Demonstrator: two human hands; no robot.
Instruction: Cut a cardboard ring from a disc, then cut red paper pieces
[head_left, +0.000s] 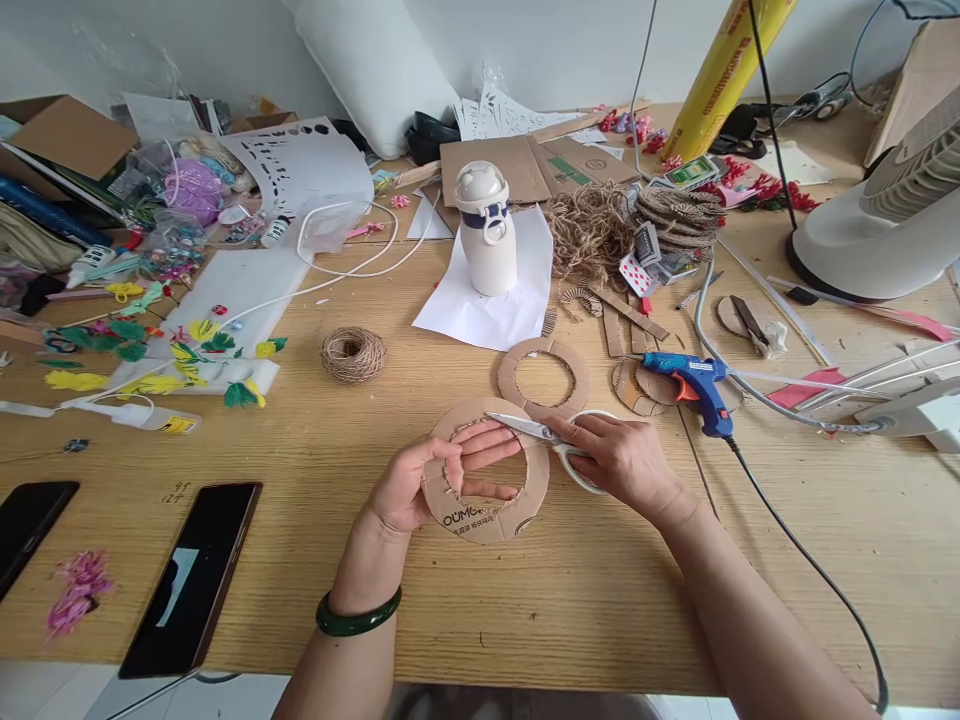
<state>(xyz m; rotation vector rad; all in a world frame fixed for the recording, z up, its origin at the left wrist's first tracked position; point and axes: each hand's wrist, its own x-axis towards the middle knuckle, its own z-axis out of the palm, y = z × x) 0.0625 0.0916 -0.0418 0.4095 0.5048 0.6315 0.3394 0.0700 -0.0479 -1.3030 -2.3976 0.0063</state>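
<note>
A cardboard ring (pixel 532 500) with printed lettering and a ragged inner edge is held up over the front of the table. My left hand (pixel 409 480) grips its left side, thumb in front, with the other fingers showing through the hole from behind. Scissors with white handles (pixel 525 427) are in my right hand (pixel 622 460), fingers closed round the handles. Their blades point left and lie across the upper right part of the ring. Just behind, a second cardboard ring (pixel 510 378) rests flat on the wood.
A blue hot glue gun (pixel 694 378) lies to the right, its black cord running toward the front edge. A twine roll (pixel 354 355) sits at left. Behind are a white bottle (pixel 489 245) on paper and a twine heap (pixel 589 230). Phones (pixel 195 580) lie front left; a fan (pixel 870 240) stands right.
</note>
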